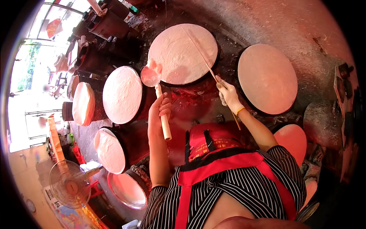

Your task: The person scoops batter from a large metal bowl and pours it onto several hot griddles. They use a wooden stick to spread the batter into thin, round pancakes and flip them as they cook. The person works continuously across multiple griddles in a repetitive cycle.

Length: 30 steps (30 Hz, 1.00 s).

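Observation:
My bare left hand point(163, 107) grips the wooden handle of a ladle point(151, 76). The ladle's round bowl is at the left front edge of a round griddle, over a lump of wet, pale batter point(154, 65). A sheet of pale batter point(183, 54) covers that griddle. In my right hand point(228, 94), which wears a white glove, is a long thin stick point(210, 71). The stick's far end reaches across the batter sheet towards the griddle's back, and its near end points down towards my apron point(211, 140). Whether its tip touches the sheet, I cannot tell.
More round griddles hold pale sheets: one at right point(267, 78), one at left point(122, 94), another at lower left point(110, 150). Nearer on the left is a wide round pan point(127, 190). Folded pale sheets point(83, 103) sit on a stand. An electric fan point(70, 184) stands at lower left.

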Available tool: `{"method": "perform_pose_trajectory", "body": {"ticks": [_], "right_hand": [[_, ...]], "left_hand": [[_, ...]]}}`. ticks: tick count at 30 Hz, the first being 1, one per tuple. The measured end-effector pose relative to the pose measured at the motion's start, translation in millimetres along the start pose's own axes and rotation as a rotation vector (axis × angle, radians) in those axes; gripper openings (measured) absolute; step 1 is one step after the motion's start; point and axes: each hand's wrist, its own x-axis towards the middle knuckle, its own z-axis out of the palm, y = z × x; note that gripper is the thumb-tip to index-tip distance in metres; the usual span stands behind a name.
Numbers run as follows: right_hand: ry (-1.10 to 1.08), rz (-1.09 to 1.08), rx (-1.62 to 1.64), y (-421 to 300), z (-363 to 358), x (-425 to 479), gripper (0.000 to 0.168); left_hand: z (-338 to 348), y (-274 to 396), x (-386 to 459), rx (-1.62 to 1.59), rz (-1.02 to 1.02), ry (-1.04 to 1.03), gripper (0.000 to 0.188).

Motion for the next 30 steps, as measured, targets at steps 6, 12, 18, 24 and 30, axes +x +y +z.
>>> {"method": "perform_pose_trajectory", "body": {"ticks": [6,12,18,24,30], "right_hand": [[-0.240,-0.195,-0.565,28,20,-59,0.041],[0.146,-0.099,-0.034,16,28,-10,0.041],[0.247,-0.150,-0.141,-6,52,49,0.044],[0.335,-0.075,-0.616,-5,99,45,0.043],[-0.001,0.204,0.130,-14,96,33,0.044]], "left_hand": [[4,46,33,0.725,0.363,0.306,0.014],[69,88,138,1.148,0.510,0.299,0.013],[57,113,216,1.673,0.634,0.400,0.019],[34,101,204,1.494,0.657,0.420,0.020],[40,140,173,0.005,-0.094,0.011,0.012]]}}
